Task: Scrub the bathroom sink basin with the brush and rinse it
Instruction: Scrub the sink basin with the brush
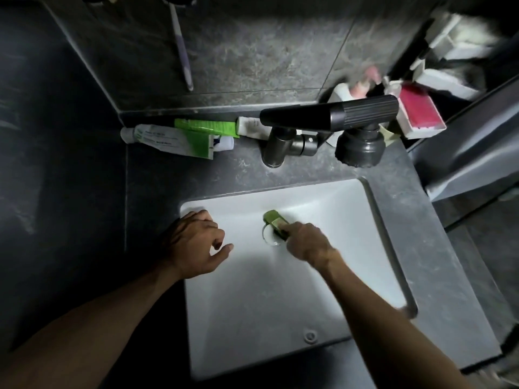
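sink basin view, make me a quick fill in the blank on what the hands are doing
1. The right hand grips a ____ brush over the drain.
2. The left hand holds ____, at the white basin rim.
3. No ____ runs from the dark faucet.
Missing words: green; nothing; water.

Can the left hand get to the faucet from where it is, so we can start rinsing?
Probably yes. The left hand holds nothing and sits at the rim of the basin, and the counter between it and the faucet looks bare; the toothpaste tubes lie off to the side.
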